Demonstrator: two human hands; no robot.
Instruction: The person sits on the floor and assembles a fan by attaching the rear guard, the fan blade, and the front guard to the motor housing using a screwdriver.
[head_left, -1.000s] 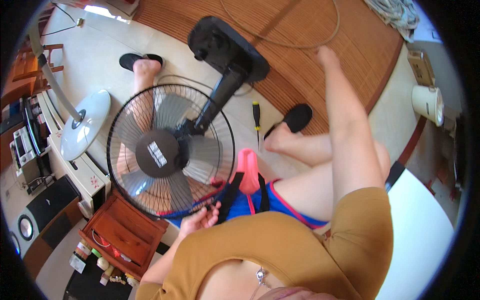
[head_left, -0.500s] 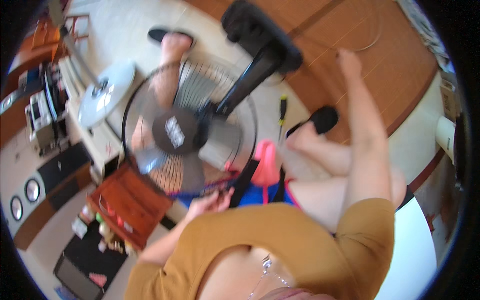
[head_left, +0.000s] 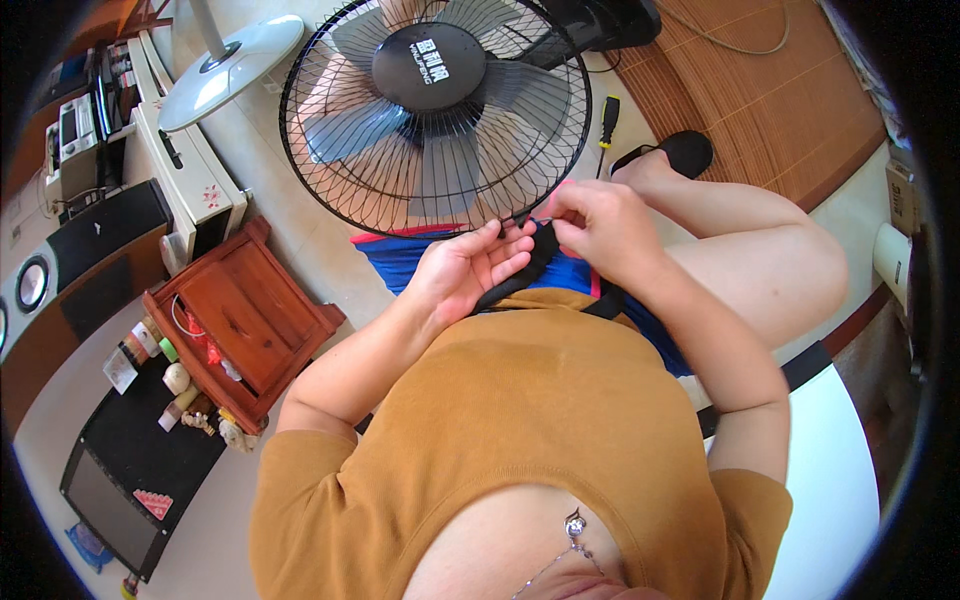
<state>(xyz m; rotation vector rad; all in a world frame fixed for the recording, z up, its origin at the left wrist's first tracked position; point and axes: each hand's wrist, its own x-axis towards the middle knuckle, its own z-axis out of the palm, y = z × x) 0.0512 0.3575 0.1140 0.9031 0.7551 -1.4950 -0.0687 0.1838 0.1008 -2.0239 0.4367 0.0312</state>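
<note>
A black fan [head_left: 430, 70] with a wire guard and translucent grey blades lies tilted in front of me, its lower rim over my lap. My left hand [head_left: 465, 268], palm up, has its thumb and curled fingers at that rim, by a small black clip [head_left: 503, 233]. Beside it, to the right, my right hand [head_left: 612, 232] pinches with thumb and forefinger near the rim. Something thin and small shows at the fingertips, too small to name. Behind the right hand, most of a pink item is hidden. A black strap [head_left: 530, 270] runs across my lap beneath the hands.
A black and yellow screwdriver [head_left: 609, 122] lies on the floor past my right hand. At the left stand a white round base [head_left: 232, 75], a reddish wooden stool [head_left: 245, 325] and a long speaker [head_left: 75, 255]. A brown mat [head_left: 745, 110] covers the floor at far right.
My right hand has come back from the mat at far right to the fan's lower rim. The fan sits farther up in view, and its guard now looks sharp.
</note>
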